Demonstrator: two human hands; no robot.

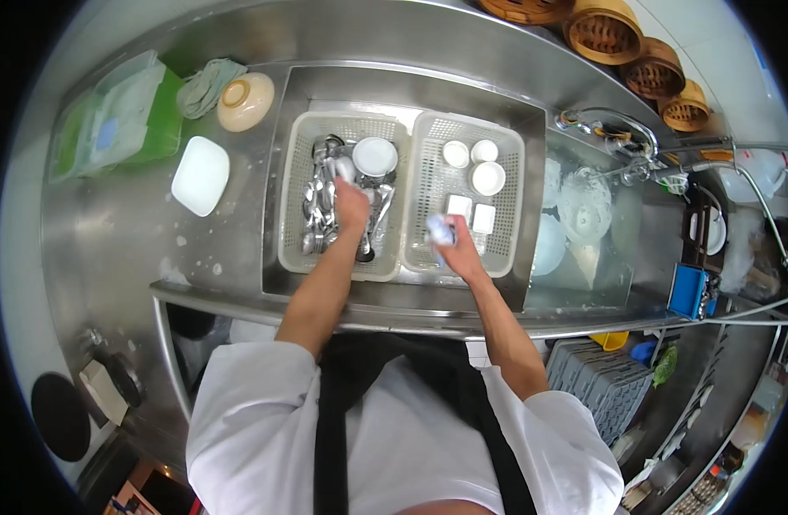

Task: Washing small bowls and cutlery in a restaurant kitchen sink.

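Two pale perforated plastic baskets stand side by side in a steel sink. My left hand (352, 205) is over the left basket (287, 212), at a blurred light object (344, 170) among metal spoons (313, 199) and other cutlery; whether it grips that object is unclear. A white round dish (375, 157) lies in the same basket. My right hand (461, 250) holds a blurred white and bluish item (440, 230) over the right basket (517, 193). That basket contains several small white cups (487, 178) and small white rectangular dishes (484, 219).
At left on the steel counter (136, 238) are a white dish (200, 176), an upturned bowl (245, 102), a cloth (208, 87) and a green container (158, 122). Right of the baskets, a water-filled basin (616, 257) holds dishes beneath a faucet (638, 129). Bamboo steamers (653, 68) line the back.
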